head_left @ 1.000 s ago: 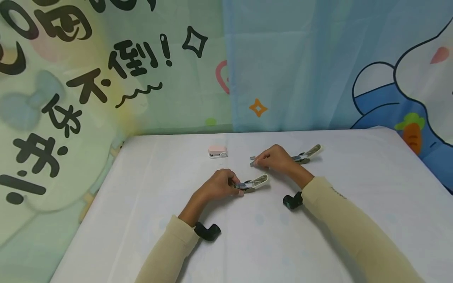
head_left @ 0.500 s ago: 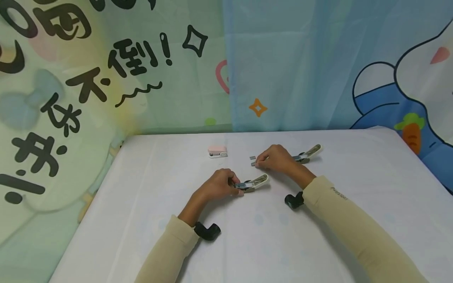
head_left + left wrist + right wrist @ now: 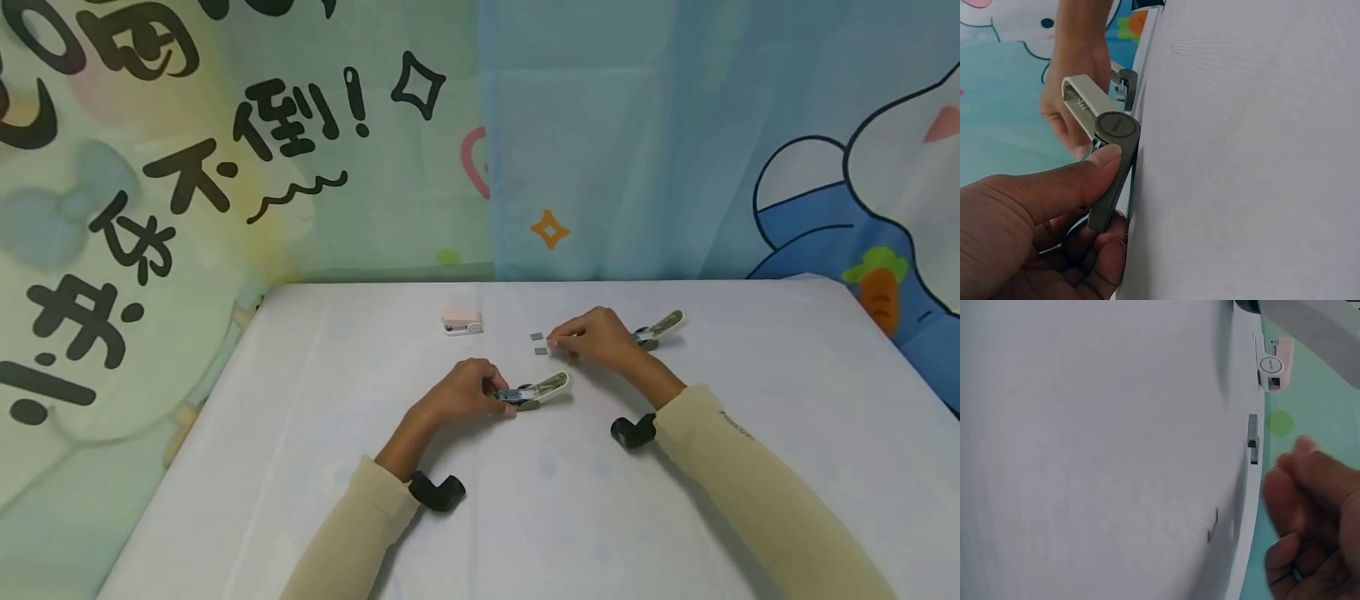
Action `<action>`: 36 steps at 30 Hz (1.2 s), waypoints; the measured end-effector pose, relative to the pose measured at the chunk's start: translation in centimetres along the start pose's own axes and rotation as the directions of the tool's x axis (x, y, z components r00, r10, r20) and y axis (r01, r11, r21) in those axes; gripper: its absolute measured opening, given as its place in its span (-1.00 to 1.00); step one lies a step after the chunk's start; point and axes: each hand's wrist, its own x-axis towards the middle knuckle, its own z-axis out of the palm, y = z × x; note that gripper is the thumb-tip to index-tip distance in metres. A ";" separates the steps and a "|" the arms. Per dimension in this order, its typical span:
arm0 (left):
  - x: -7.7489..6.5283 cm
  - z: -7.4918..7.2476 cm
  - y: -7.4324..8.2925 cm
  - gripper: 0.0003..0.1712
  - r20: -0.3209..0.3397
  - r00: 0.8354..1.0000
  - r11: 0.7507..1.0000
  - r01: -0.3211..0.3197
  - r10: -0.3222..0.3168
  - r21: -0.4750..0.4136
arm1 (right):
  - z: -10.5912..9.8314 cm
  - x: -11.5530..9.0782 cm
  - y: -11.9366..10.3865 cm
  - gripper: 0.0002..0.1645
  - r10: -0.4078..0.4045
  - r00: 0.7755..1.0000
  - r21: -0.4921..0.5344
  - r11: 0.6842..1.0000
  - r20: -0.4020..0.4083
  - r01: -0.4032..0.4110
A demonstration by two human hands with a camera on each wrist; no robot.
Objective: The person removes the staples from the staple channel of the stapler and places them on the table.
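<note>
My left hand (image 3: 467, 390) grips a grey-green and cream stapler (image 3: 543, 387) low over the table, its cream top arm swung up. In the left wrist view the thumb presses the side of that stapler (image 3: 1116, 128) below its round hinge. Two short strips of staples (image 3: 536, 337) lie side by side on the table, just left of my right hand (image 3: 600, 337). That hand's fingers are loosely bent, and the right wrist view shows nothing between thumb and fingertips. Partly hidden behind it is a second stapler (image 3: 666, 326), also with its arm raised.
A small pink and white stapler (image 3: 461, 322) stands at the back, left of the strips. One loose staple (image 3: 1213, 526) lies on the white-covered table (image 3: 540, 517). Printed curtains (image 3: 600, 142) hang behind and along the left.
My right hand has drawn back to the right from the staple strips, leaving both fully in sight on the table. The left hand and its stapler have stayed put.
</note>
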 end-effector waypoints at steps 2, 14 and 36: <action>0.0 0.1 0.1 -0.72 0.005 1.000 1.000 0.004 -0.004 0.002 | -0.2 -0.3 0.0 -0.85 -0.005 1.000 0.018 1.000 -0.013 0.005; 0.0 0.4 0.2 -0.72 -0.017 1.000 1.000 0.019 -0.019 0.007 | -1.7 -3.3 -2.2 -0.59 -0.187 0.894 0.133 0.981 0.407 0.145; 2.0 2.2 2.4 -0.73 0.045 0.999 0.999 -0.021 0.019 0.036 | -4.0 -5.7 0.1 -0.69 -0.185 0.922 0.047 0.983 0.340 0.180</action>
